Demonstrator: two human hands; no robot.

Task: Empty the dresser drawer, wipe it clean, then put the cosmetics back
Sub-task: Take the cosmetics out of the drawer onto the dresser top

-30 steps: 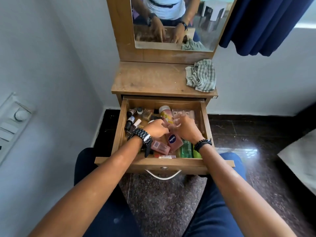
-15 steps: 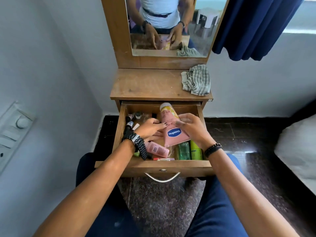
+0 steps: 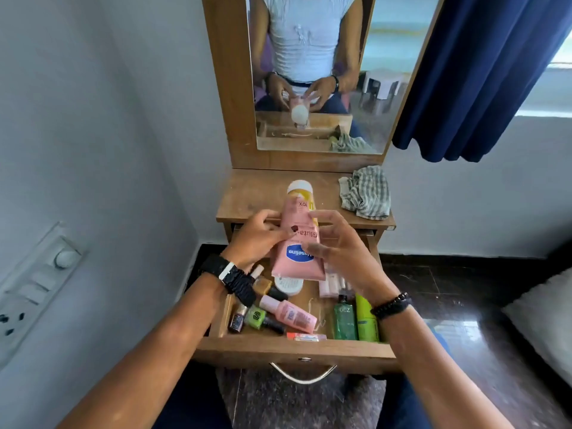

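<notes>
Above the open drawer (image 3: 294,348), both hands hold a pink lotion tube (image 3: 297,243) upright, cap up: the left hand (image 3: 258,239) grips its left side, thumb across the front, and the right hand (image 3: 337,249) curls round the right edge. Bottles (image 3: 343,320) crowd the drawer below; behind, the dresser top (image 3: 257,196) carries a striped cloth (image 3: 366,191) at its right.

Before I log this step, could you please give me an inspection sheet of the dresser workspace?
Surface: dresser top bare wood, dusty-looking.
Job's things: pink tube lifted above open drawer; small bottles and green bottles inside.
Clutter: checked cloth on the top, right rear.
Grips: left hand and right hand both hold the tube.
Cables: nothing seen.
Surroundings: mirror, blue curtain, wall switch panel.
</notes>
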